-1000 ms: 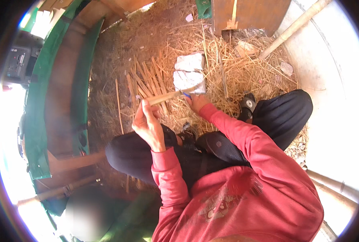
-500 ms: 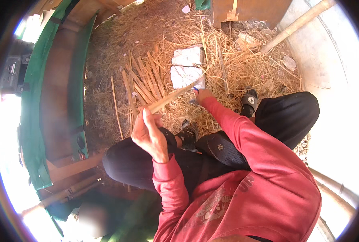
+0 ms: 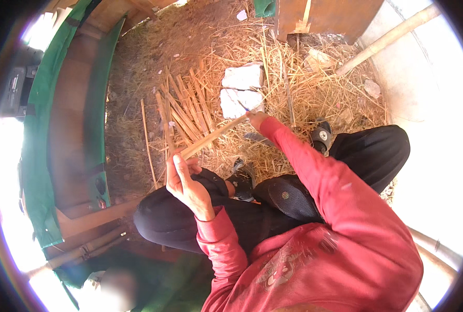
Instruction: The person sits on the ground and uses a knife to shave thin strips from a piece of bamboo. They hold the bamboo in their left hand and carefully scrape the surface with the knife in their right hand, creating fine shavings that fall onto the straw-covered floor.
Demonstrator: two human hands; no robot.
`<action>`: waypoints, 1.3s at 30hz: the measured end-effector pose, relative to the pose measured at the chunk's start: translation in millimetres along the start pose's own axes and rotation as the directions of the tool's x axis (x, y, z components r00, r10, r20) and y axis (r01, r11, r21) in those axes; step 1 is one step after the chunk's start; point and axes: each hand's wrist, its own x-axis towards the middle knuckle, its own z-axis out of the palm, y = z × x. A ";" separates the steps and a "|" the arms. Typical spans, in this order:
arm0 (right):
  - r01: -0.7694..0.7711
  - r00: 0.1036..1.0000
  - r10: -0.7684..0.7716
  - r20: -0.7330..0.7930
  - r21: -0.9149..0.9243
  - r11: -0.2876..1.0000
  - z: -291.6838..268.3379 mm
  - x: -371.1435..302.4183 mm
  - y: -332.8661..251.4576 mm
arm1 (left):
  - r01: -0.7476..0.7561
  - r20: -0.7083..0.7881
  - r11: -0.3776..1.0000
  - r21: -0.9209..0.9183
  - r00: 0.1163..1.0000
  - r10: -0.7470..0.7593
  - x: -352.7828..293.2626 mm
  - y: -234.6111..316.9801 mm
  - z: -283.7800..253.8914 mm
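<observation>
My left hand [image 3: 189, 186] grips the near end of a flat, pale bamboo strip [image 3: 210, 138], thumb along the top. The strip slants up and away to the right. At its far end my right hand [image 3: 256, 119] is closed around a knife [image 3: 243, 106]; its thin dark blade points up and left, and a bit of blue shows at the grip. The strip's far end meets the right fingers. Just beyond the knife lie two whitish blocks [image 3: 242, 77] on the straw, side by side with a dark gap between.
Several split bamboo strips [image 3: 182, 106] are fanned out left of the blocks. Loose straw and shavings [image 3: 273, 140] cover the ground around my sandalled feet. A bamboo pole [image 3: 387, 40] leans at the pale right wall, and a green-edged wooden panel [image 3: 70, 119] stands left.
My left hand has shifted slightly down and left with the strip. The knife blade has come into clearer view, pointing up-left, as the right hand turned.
</observation>
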 end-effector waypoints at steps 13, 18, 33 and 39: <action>0.298 0.928 -0.323 -0.184 -0.151 0.943 0.6 -173.7 -118.0 | -0.003 0.199 0.999 -0.038 0.980 0.011 -5.7 2.7 1.5; 0.215 0.930 -0.236 -0.284 -0.102 0.971 14.0 -163.6 -105.8 | -0.036 0.201 0.998 -0.047 0.979 0.044 -6.3 0.4 2.0; 0.155 0.967 -0.193 -0.167 -0.217 0.964 17.6 -141.0 -95.3 | -0.086 0.124 0.993 0.080 0.989 0.076 -3.7 4.1 3.5; 0.185 0.964 -0.240 -0.115 -0.362 0.914 11.3 -127.8 -93.8 | -0.072 0.116 0.997 0.030 0.991 0.068 -5.0 1.6 7.3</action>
